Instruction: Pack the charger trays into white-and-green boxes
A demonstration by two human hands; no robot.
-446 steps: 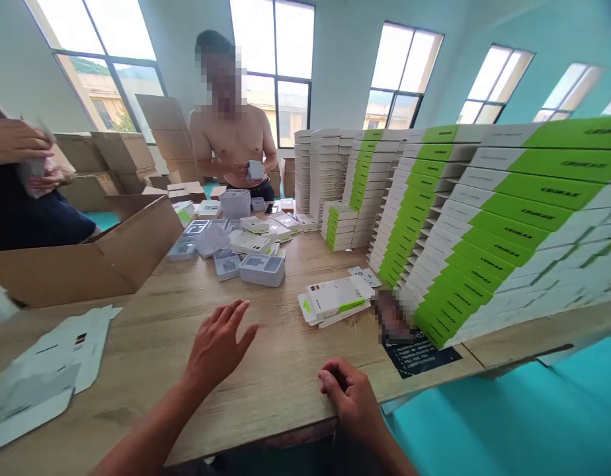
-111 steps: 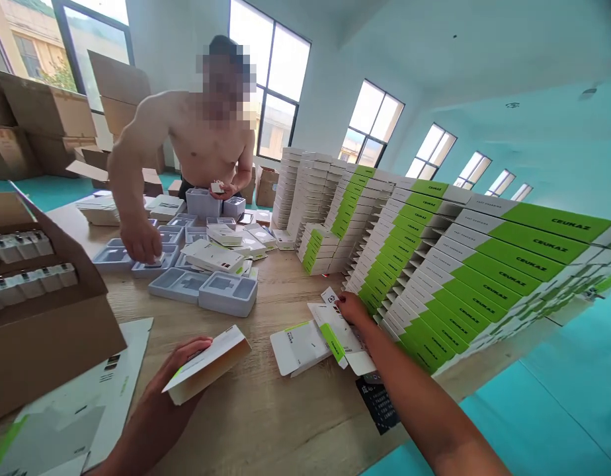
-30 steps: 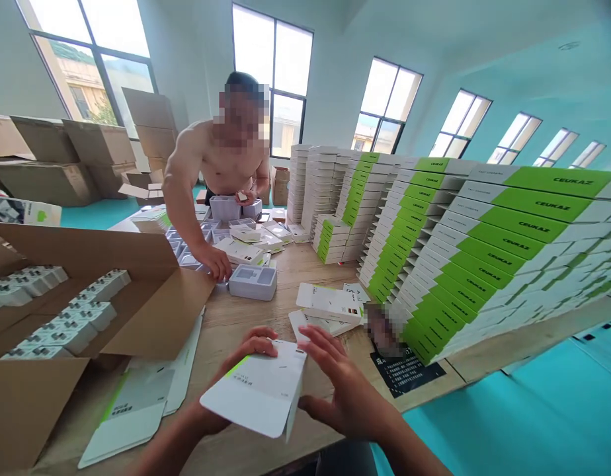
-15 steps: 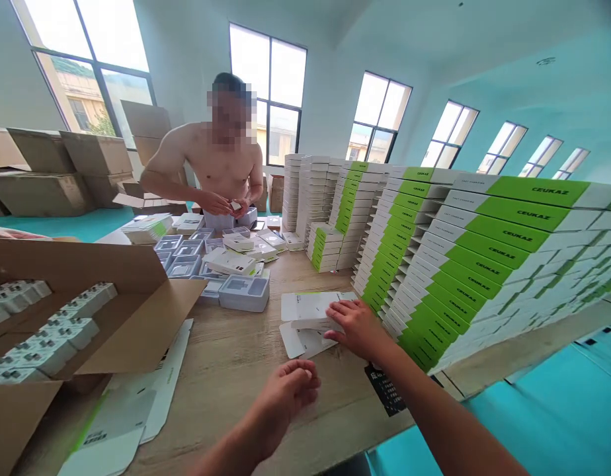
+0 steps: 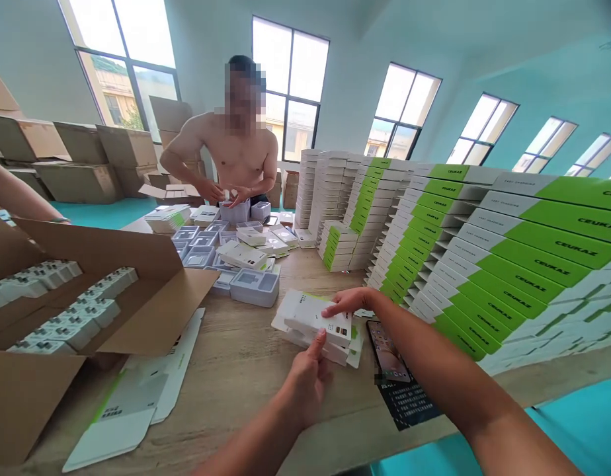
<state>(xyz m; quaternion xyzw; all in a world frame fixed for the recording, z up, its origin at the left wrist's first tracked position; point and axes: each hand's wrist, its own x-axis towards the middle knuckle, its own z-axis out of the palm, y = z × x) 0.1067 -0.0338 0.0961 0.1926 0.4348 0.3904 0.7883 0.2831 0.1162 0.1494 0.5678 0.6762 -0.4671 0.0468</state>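
A small stack of white-and-green packaging boxes point(image 5: 305, 311) lies on the wooden table in front of me; the upper one has a printed face and looks folded up. My left hand point(image 5: 308, 373) grips the near side of this box, thumb on top and the other fingers partly hidden below. At its right far corner is my right hand point(image 5: 354, 302), thumb and fingers bent over the edge, with some fingertips out of sight. Beneath the box, other white cardboard pieces stick out. Beside my right forearm lies a phone point(image 5: 391, 354) on a black printed sheet point(image 5: 412, 404).
Tall stacks of green-and-white boxes point(image 5: 528, 254) line the right side. An open carton point(image 5: 151, 317) of white chargers stands left, near flat box blanks point(image 5: 131, 403). Plastic trays point(image 5: 256, 287) lie beyond. A co-worker point(image 5: 241, 152) stands opposite; another person's arm point(image 5: 18, 192) reaches in at left.
My left hand has come forward from bare table onto the box. The box now lies printed face up between both hands. The view has swung left, and another person's arm has appeared.
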